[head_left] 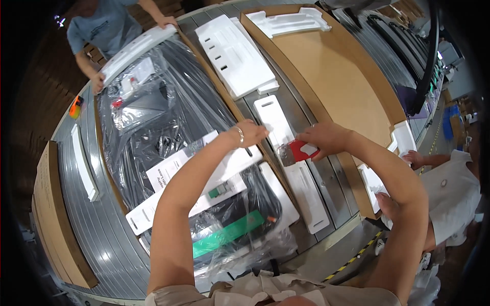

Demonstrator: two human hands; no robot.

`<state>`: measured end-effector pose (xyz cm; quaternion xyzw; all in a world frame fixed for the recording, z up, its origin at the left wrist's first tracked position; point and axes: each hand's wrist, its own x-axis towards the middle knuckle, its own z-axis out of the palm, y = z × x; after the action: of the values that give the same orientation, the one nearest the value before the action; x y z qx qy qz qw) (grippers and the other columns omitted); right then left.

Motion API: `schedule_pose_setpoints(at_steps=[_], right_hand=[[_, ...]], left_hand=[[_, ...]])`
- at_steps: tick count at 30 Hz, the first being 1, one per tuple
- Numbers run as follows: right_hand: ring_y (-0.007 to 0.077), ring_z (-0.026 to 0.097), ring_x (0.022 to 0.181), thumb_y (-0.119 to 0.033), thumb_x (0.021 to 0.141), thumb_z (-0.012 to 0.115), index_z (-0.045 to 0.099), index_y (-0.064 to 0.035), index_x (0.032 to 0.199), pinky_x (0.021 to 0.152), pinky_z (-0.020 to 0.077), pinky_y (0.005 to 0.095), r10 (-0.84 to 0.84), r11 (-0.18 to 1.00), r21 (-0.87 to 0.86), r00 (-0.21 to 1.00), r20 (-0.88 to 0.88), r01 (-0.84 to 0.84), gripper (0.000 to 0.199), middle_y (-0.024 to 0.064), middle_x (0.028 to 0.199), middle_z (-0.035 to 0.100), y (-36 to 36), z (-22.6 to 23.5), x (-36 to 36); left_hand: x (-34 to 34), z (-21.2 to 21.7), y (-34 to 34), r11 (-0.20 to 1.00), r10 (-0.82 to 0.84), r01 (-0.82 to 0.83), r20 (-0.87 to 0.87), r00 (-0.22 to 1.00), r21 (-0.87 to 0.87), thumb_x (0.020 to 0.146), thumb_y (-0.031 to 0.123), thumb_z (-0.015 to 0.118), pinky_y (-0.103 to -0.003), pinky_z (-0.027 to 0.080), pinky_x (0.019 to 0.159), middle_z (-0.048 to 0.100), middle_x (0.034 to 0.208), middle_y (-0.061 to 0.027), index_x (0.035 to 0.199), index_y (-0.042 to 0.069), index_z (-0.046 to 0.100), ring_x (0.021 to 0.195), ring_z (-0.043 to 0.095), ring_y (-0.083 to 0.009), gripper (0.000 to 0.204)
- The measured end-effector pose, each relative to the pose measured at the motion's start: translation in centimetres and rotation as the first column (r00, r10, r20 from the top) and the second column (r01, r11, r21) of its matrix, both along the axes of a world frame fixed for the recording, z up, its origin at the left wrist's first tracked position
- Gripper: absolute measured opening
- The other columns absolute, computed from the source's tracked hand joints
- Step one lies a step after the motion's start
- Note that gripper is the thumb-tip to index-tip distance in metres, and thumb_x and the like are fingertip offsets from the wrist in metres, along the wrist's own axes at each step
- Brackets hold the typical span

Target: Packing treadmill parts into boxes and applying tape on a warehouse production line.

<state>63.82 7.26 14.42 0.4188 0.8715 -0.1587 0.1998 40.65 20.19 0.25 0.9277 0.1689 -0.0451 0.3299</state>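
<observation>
My right hand (326, 140) grips a red object (304, 151) with a clear end, which looks like a tape dispenser. It sits over a long white foam strip (309, 196) lying between two cartons. My left hand (250, 133) is closed, fingers pinched at the edge of the left carton, beside the foam strip's upper part; what the fingers hold is hidden. Beneath my left forearm, another white foam bar (140, 218) crosses the open carton, over a plastic-wrapped dark item (189, 109). Printed white sheets (168, 168) and a green strip (229, 233) lie there too.
A second open carton (337, 61) with foam at its ends stands right, a co-worker's hands (390, 204) at its near corner. Stacked white foam blocks (235, 56) lie between cartons. Another co-worker (104, 30) holds the far-left foam edge. An orange tool (76, 107) rests on the conveyor.
</observation>
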Motion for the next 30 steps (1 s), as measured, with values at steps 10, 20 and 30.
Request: schedule_pose_setpoints(at_steps=[10,20,30], right_hand=[[0.0266,0.063,0.086,-0.033,0.069,0.075,0.049,-0.0129,0.114,0.072,0.0512,0.0380,0.090,0.982,0.167,0.996,-0.029,-0.084,0.055,0.0070,0.094,0.062,6.3,3.1,-3.6],[0.0264,0.063,0.086,-0.029,0.064,0.078,0.046,-0.0117,0.120,0.065,0.0521,0.0379,0.116,0.993,0.062,0.949,-0.293,-0.102,0.066,0.0073,0.101,0.061,7.8,-7.9,-9.1],[0.0282,0.062,0.086,-0.028,0.066,0.076,0.049,-0.0104,0.117,0.069,0.0506,0.0387,0.097,0.995,0.064,0.926,-0.366,-0.079,0.061,0.0096,0.092,0.062,12.1,-14.4,-7.8]], left_hand=[[-3.9,-0.7,3.1,0.982,0.171,-0.174,-0.036,0.985,-0.075,0.099,0.044,0.026,-0.043,0.045,0.079,0.067,0.082,-0.0125,0.090,0.005,0.054,0.082,0.061,-0.0329,0.048],[-13.8,-1.5,4.5,0.913,0.039,-0.210,-0.438,0.898,-0.349,0.099,0.045,0.026,-0.034,0.047,0.084,0.070,0.088,-0.0101,0.095,0.000,0.058,0.089,0.064,-0.0226,0.055],[-14.0,-2.7,5.6,0.940,0.109,-0.231,-0.418,0.902,-0.252,0.100,0.040,0.024,-0.036,0.047,0.083,0.069,0.078,-0.0086,0.092,0.001,0.056,0.084,0.065,-0.0263,0.051]])
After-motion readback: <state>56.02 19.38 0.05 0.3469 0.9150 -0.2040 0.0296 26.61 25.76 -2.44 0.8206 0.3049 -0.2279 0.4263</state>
